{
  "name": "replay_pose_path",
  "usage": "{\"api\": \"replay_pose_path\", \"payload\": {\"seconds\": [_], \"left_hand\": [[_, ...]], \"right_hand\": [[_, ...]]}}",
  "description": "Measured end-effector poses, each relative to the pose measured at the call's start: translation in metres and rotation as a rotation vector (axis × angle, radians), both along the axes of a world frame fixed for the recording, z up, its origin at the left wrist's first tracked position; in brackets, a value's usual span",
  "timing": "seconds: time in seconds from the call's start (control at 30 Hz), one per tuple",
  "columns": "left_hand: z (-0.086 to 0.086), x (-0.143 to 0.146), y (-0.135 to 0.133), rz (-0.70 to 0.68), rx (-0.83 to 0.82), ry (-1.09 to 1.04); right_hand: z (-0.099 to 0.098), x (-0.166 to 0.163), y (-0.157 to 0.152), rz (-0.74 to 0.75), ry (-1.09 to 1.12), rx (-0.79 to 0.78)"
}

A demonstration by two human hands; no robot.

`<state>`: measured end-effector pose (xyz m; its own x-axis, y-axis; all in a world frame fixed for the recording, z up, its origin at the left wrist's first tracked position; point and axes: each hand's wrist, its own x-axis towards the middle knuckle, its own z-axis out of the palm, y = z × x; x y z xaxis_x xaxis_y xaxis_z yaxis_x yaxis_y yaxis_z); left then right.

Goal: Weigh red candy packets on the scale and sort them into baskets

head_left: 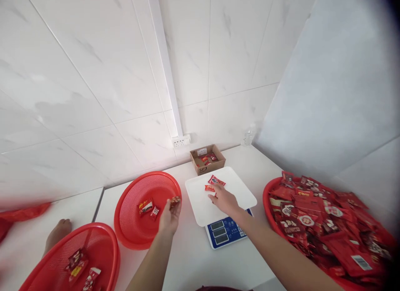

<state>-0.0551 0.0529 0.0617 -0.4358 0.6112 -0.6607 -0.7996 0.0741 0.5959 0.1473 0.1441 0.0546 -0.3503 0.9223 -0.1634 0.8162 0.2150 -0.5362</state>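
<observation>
My left hand [169,219] is closed around a small brown-red snack packet [175,200], just above the right rim of a red plastic basket [125,216]. A few wrapped snack packets [145,206] lie in that basket. My right hand [225,199] reaches over the white tray [200,211] of a digital scale [226,233], its thumb and fingers around a red packet that is partly hidden. Touching the fingertips is an orange-red packet [209,188], and beside it lies a red packet with dark lettering [216,180].
On the right, a red basket [266,195] is heaped with packets. Behind the scale stands a cardboard box [206,169] holding some packets. Another basket [116,245] is at lower left, near another person's hand [62,227]. A clear bottle [248,136] stands in the corner.
</observation>
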Motion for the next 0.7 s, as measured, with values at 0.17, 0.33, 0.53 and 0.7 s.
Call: {"api": "replay_pose_path", "payload": {"seconds": [0.17, 0.33, 0.53, 0.7], "left_hand": [[0.004, -0.024, -0.009, 0.002, -0.073, 0.009], [-0.002, 0.02, 0.007, -0.58, -0.025, 0.329], [-0.008, 0.071, 0.061, -1.19, 0.079, 1.483], [-0.024, 0.086, 0.098, -1.325, 0.128, 1.623]], "right_hand": [[-0.012, 0.006, 0.036, -0.043, -0.24, -0.032], [-0.017, 0.001, 0.041, -0.033, -0.293, -0.032], [-0.011, 0.016, 0.032, -0.07, -0.323, -0.034], [-0.015, 0.048, 0.012, -0.264, -0.016, -0.209]]}}
